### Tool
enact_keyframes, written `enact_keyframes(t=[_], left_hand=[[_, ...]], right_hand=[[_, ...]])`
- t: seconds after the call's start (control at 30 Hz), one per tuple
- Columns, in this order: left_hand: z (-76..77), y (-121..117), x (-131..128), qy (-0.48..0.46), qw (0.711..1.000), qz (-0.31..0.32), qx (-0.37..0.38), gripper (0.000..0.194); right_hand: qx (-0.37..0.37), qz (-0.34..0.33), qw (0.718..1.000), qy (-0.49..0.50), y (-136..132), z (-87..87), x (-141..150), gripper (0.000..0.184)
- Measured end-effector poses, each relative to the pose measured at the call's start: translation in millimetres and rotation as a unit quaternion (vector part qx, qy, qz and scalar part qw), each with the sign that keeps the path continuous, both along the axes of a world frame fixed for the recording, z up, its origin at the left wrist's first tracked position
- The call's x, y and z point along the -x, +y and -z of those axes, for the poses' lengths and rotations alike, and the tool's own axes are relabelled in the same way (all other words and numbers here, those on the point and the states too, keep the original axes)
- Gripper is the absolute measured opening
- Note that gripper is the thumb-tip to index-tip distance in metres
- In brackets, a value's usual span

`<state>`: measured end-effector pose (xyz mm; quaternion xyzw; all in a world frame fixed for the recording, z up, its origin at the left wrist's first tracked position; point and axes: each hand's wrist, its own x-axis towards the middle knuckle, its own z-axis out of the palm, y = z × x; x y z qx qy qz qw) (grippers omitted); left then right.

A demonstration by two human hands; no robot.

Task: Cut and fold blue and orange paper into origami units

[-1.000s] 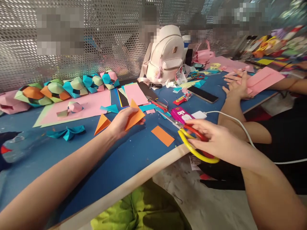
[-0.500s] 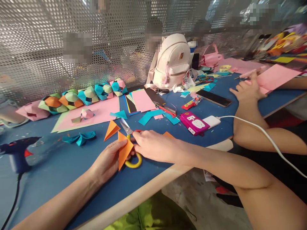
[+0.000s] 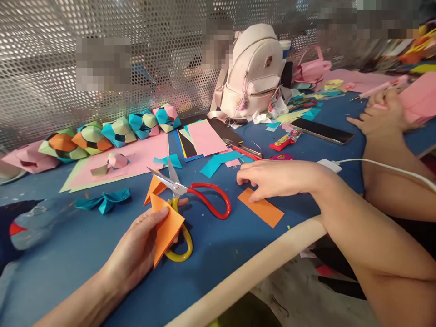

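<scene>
My left hand (image 3: 136, 245) pinches a folded orange paper piece (image 3: 166, 222), thumb on its front. Just behind that piece are scissors (image 3: 177, 188) with spread blades, one red handle loop and one yellow; the folded paper partly covers the yellow side. Whether my left fingers touch the scissors I cannot tell. My right hand (image 3: 275, 177), bent with thumb and fingers apart, is over a flat orange paper rectangle (image 3: 265, 211), a fingertip at its upper edge. Another folded orange piece (image 3: 153, 188) lies behind the scissors.
Paper balls (image 3: 119, 131) line the mesh wall beside pink sheets (image 3: 150, 150). A blue folded paper (image 3: 104, 201) and a glue gun (image 3: 17, 227) are at left. Further back stand a white backpack (image 3: 255, 72) and a phone (image 3: 322, 130). At right, another person's hand (image 3: 384, 111) holds pink paper.
My right hand has carried the scissors left, let go of them beside my left hand, and moved right to the orange rectangle. My left hand keeps its folded orange paper.
</scene>
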<state>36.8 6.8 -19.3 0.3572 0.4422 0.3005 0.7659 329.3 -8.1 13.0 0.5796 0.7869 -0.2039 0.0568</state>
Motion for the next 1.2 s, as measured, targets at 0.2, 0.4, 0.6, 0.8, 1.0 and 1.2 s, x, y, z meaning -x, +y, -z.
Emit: enact_keyframes(t=[0.2, 0.4, 0.6, 0.8, 1.0, 1.2], left_hand=[[-0.3, 0, -2, -0.004, 1.000, -0.013, -0.005, 0.042], [2.6, 0, 1, 0.001, 1.000, -0.009, -0.030, 0.033], [2.0, -1, 1, -0.011, 1.000, -0.008, -0.008, 0.039], [2.9, 1, 3, -0.015, 1.000, -0.005, -0.004, 0.039], [2.3, 1, 2, -0.019, 1.000, -0.007, -0.008, 0.038], [6.2, 2, 2, -0.027, 1.000, -0.004, -0.016, 0.033]], right_hand=[[0.047, -0.051, 0.998, 0.012, 4, -1.9, 6, 0.014], [0.019, -0.058, 0.997, 0.045, 4, 0.2, 3, 0.036], [0.070, -0.028, 0.997, 0.030, 0, -3.6, 5, 0.015], [0.024, -0.053, 0.991, 0.123, 13, 4.7, -5, 0.007], [-0.287, 0.215, 0.899, 0.250, 50, 23.2, -14, 0.009], [-0.372, 0.175, 0.912, -0.007, 53, 33.0, -2, 0.025]])
